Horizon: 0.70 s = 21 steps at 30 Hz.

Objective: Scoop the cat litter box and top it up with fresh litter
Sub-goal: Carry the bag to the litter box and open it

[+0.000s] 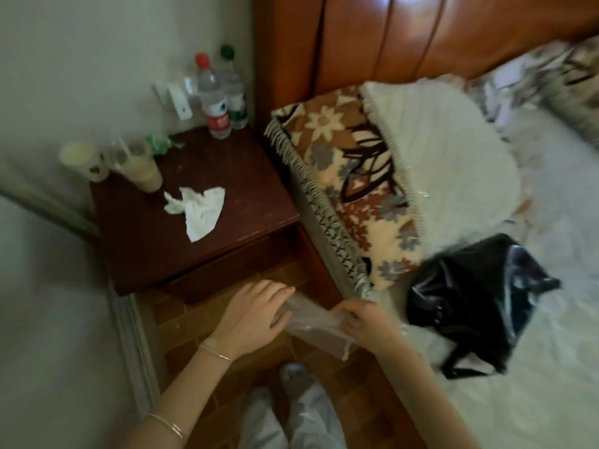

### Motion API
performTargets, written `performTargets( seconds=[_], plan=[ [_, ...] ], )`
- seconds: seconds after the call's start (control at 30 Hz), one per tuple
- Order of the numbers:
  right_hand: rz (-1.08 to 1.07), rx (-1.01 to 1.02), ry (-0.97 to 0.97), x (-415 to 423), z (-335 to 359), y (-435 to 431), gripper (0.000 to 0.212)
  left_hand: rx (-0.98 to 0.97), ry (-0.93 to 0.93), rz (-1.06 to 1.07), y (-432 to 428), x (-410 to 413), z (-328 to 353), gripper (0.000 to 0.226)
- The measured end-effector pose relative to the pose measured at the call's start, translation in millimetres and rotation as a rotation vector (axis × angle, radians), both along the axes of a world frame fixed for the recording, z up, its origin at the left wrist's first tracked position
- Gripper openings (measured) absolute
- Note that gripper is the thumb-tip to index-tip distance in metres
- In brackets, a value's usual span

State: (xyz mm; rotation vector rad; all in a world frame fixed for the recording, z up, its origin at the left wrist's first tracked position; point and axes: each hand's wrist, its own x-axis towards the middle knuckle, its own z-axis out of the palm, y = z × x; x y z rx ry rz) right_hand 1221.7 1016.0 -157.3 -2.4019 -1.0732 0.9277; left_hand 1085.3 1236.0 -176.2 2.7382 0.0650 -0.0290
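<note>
Over the floor [181, 322] beside the bed [551, 367], clear plastic bag [311, 328] spans both hands, with left hand [252, 315] and right hand [359, 319] fingers pinching it, probably limp, slippery film, best gripped at the rim.

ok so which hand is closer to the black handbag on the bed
Right. The right hand is just to the left of the black handbag; the left hand is farther left still, in front of the nightstand.
</note>
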Motion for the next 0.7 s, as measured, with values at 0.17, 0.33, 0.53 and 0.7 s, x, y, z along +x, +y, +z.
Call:
performTargets(
  seconds=[0.17, 0.33, 0.53, 0.7],
  plan=[
    [-0.278, 0.007, -0.061, -14, 91, -57, 0.026, -0.024, -0.064, -0.142, -36, 20, 96, 0.046],
    [-0.556, 0.047, -0.111, -64, 134, -116, 0.024, 0.007, -0.119, -0.346, -69, 26, 140, 0.047],
    [-0.899, 0.124, -0.117, -153, 149, -182, 0.021, 0.105, -0.158, -0.657, -116, 32, 156, 0.047],
    [-1.196, 0.182, -0.119, -232, 159, -230, 0.014, 0.148, -0.192, -0.917, -186, 32, 167, 0.047]
  ],
)
